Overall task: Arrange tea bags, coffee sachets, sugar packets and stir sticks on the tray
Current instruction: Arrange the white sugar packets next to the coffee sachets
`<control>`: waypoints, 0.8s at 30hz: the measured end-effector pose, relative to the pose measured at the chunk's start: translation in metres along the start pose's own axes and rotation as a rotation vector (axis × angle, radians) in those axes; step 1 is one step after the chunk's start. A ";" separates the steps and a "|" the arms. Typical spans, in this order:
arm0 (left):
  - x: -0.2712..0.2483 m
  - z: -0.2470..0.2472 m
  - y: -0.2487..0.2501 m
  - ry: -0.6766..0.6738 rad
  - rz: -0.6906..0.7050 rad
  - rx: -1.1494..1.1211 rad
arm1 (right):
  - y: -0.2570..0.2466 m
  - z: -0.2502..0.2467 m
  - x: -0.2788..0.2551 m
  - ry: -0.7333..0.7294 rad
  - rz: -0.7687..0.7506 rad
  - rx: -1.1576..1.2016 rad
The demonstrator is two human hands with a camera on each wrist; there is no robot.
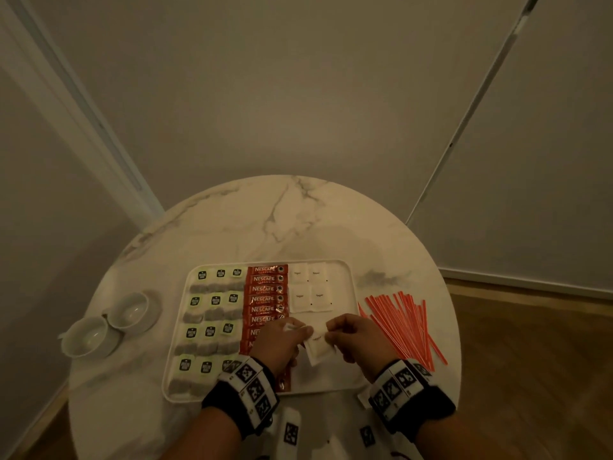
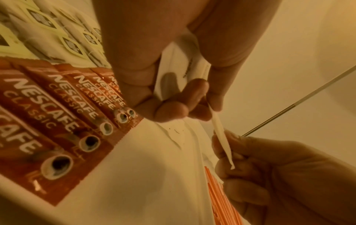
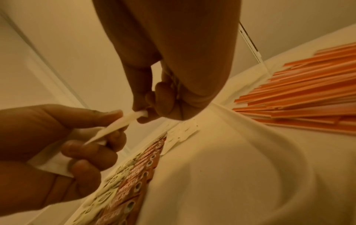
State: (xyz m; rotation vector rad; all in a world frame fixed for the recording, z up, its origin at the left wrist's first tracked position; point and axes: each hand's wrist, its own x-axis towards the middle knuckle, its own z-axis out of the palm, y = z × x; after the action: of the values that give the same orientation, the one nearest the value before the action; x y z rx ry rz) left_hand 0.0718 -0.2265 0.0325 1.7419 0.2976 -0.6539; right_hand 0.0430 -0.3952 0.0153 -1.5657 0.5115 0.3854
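A white tray (image 1: 349,277) lies on a round marble table. It holds rows of tea bags (image 1: 212,327) on the left, a column of red coffee sachets (image 1: 265,290) in the middle and several white sugar packets (image 1: 310,290) at the upper right. My left hand (image 1: 303,332) grips a small stack of sugar packets (image 2: 173,64) over the tray's lower right. My right hand (image 1: 331,333) pinches the edge of one packet (image 2: 221,137) that sticks out from that stack. Red stir sticks (image 1: 404,323) lie in a loose pile on the table, right of the tray.
Two white cups (image 1: 109,323) stand on the table left of the tray. The tray's lower right part (image 1: 331,373) is bare under my hands. The table edge curves close behind the stir sticks, and walls stand beyond the table.
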 end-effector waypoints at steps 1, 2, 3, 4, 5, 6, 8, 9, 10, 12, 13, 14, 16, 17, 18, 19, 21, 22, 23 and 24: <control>0.003 0.000 0.000 0.023 0.002 0.005 | 0.001 0.000 0.004 0.018 0.008 0.007; 0.006 0.001 -0.001 0.055 0.008 0.014 | 0.002 -0.001 0.009 0.050 0.010 0.009; 0.009 0.001 -0.001 0.087 0.017 0.030 | 0.003 -0.002 0.014 0.095 0.009 0.004; 0.012 0.003 -0.002 0.110 0.027 0.051 | 0.005 -0.002 0.020 0.145 0.007 -0.008; 0.014 0.004 -0.003 0.120 0.035 0.080 | 0.007 -0.003 0.026 0.192 0.010 -0.027; 0.016 0.006 -0.004 0.117 0.042 0.108 | 0.009 -0.002 0.032 0.228 0.015 -0.050; 0.018 0.010 -0.008 0.084 0.061 0.158 | 0.013 -0.001 0.042 0.268 0.022 -0.113; 0.018 0.011 -0.010 0.062 0.075 0.188 | 0.015 0.000 0.046 0.282 0.024 -0.151; 0.018 0.013 -0.012 0.040 0.092 0.227 | 0.017 0.002 0.048 0.292 0.024 -0.186; 0.020 0.014 -0.014 0.000 0.112 0.310 | 0.019 0.004 0.053 0.297 0.024 -0.227; 0.021 0.015 -0.015 -0.016 0.114 0.341 | 0.020 0.004 0.053 0.294 0.027 -0.238; 0.022 0.015 -0.017 -0.030 0.116 0.364 | 0.021 0.005 0.054 0.289 0.029 -0.248; 0.023 0.016 -0.017 -0.048 0.130 0.417 | 0.023 0.004 0.055 0.279 0.024 -0.272; 0.024 0.016 -0.017 -0.053 0.136 0.441 | 0.023 0.004 0.055 0.274 0.015 -0.288; 0.025 0.016 -0.017 -0.058 0.138 0.453 | 0.024 0.003 0.055 0.271 0.007 -0.304; 0.026 0.016 -0.017 -0.063 0.137 0.459 | 0.024 0.002 0.056 0.270 0.004 -0.317; 0.027 0.016 -0.019 -0.068 0.129 0.479 | 0.024 0.002 0.057 0.271 0.003 -0.337; 0.028 0.016 -0.019 -0.074 0.124 0.493 | 0.024 0.003 0.058 0.272 0.001 -0.351; 0.029 0.017 -0.019 -0.078 0.124 0.504 | 0.024 0.004 0.059 0.273 -0.001 -0.368; 0.030 0.017 -0.019 -0.081 0.127 0.519 | 0.023 0.004 0.060 0.274 -0.004 -0.383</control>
State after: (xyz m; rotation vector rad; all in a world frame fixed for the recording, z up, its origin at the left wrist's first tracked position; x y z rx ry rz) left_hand 0.0815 -0.2413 -0.0023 2.1982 -0.0488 -0.7507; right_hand 0.0807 -0.3965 -0.0366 -2.0058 0.6731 0.2767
